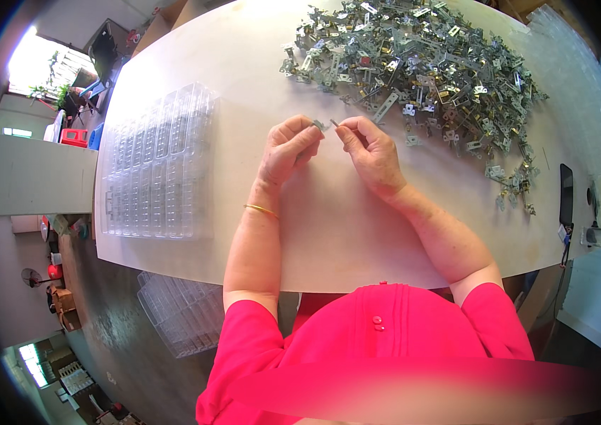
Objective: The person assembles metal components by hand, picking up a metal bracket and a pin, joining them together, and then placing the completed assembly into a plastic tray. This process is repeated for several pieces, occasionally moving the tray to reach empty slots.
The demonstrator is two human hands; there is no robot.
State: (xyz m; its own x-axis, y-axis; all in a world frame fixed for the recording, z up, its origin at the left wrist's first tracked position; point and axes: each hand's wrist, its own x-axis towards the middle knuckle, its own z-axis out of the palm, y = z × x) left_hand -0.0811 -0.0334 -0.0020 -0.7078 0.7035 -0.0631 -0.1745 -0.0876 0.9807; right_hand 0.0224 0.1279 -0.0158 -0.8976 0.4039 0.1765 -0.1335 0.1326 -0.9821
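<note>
My left hand (290, 147) is closed, pinching a small metal part (319, 125) between thumb and forefinger. Close beside it, my right hand (371, 154) pinches another small, thin metal piece (335, 122). A narrow gap shows between the two pieces; their exact kind is too small to tell. Just beyond my right hand spreads a large heap of small metal brackets (428, 64), silvery with some brass-coloured bits. To the left of my left hand lies a stack of clear plastic compartment trays (159, 163).
The pale table (315, 234) carries everything here. A black phone (566, 194) lies at its right edge, and clear plastic sheeting (577, 85) covers the far right. More clear trays (183, 315) stand below the table's front left edge. Red and blue stools (74, 137) are at the left.
</note>
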